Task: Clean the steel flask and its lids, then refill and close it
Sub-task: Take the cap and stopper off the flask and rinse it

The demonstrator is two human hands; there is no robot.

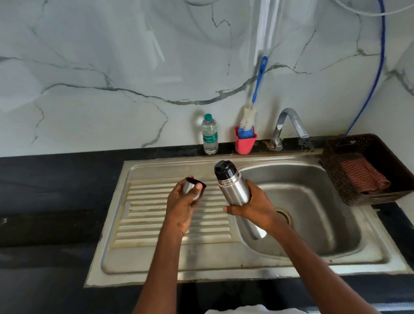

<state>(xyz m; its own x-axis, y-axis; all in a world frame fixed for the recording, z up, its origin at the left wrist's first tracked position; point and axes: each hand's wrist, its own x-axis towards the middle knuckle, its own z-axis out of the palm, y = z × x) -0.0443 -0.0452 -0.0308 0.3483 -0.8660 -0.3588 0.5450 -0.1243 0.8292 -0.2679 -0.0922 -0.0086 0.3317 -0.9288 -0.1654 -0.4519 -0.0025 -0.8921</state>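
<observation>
Black bench (48, 187) carries a steel sink (158, 265), ribbed drainboard on its left part, basin on the right. Brown basket (406, 183) sits just right of the sink, checked cloth (365, 176) inside it. Tap (292, 120) stands behind the sink basin. Behind the sink's back edge: red holder (244, 145) with a blue-handled brush (257, 85) leaning on the wall, and a water bottle (209, 135) just left of the holder. Flask (233, 186) held tilted above the sink, over the basin's left edge, black inner lid (223, 170) on top. Right hand (253, 207) wraps the flask's middle. Left hand (182, 207) above the drainboard grips the steel cup lid (194, 186), dark opening facing away and up.
</observation>
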